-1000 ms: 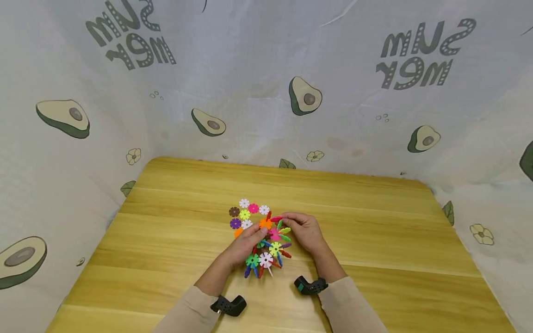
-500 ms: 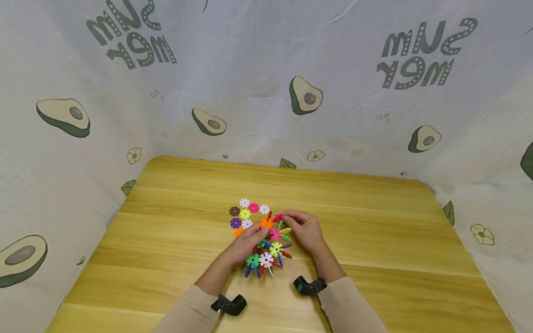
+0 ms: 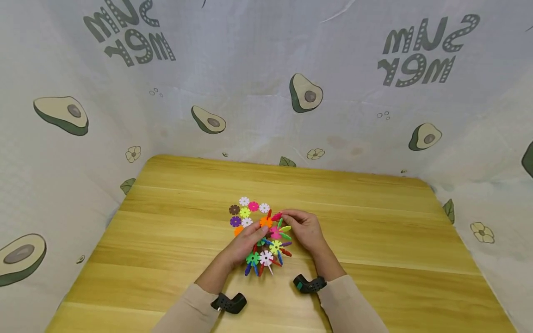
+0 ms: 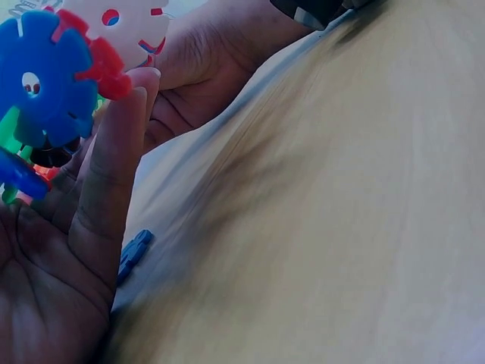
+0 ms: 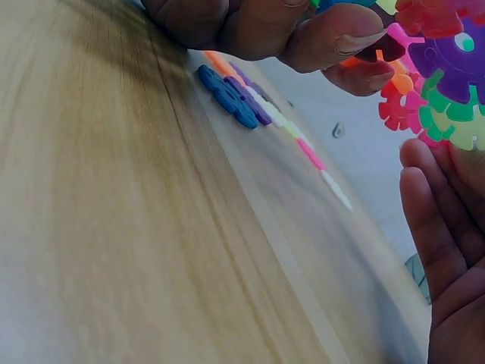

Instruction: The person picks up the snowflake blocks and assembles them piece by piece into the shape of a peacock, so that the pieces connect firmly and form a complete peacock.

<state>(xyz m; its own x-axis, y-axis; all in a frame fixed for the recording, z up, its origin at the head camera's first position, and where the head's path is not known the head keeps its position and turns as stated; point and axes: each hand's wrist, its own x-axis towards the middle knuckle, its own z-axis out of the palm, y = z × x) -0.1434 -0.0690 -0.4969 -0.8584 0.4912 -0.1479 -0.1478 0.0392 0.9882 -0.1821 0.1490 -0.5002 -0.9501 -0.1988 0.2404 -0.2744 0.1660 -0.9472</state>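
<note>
Two hands are at work on one cluster of snowflake discs (image 3: pixel 268 245), which sits on the wooden table (image 3: pixel 374 240) near its middle, slightly toward the near edge. Against the frames of the last second almost nothing has shifted: cluster, both hands and the loose pieces occupy the same spots, so the assembly appears to be at a hold, with a piece being seated rather than a new one fetched.

Left hand (image 3: pixel 243 245): fingers curled against the cluster's left side, thumb pressed to a blue disc (image 4: pixel 42 80) in the wrist view; it grips the cluster.

Right hand (image 3: pixel 304 229): fingertips pinch a red-pink disc (image 3: pixel 276 216) at the cluster's far right top.

Count of loose discs (image 3: pixel 245 212) lying flat just beyond the cluster, far-left of it: about eight visible (two white-lilac, one pink, one brown, one yellow-green, one purple, one white, one orange partly hidden). Discs within the cluster overlap too much to count exactly; well over ten.

One avocado-print cloth (image 3: pixel 266 92) surrounds the table.
</note>
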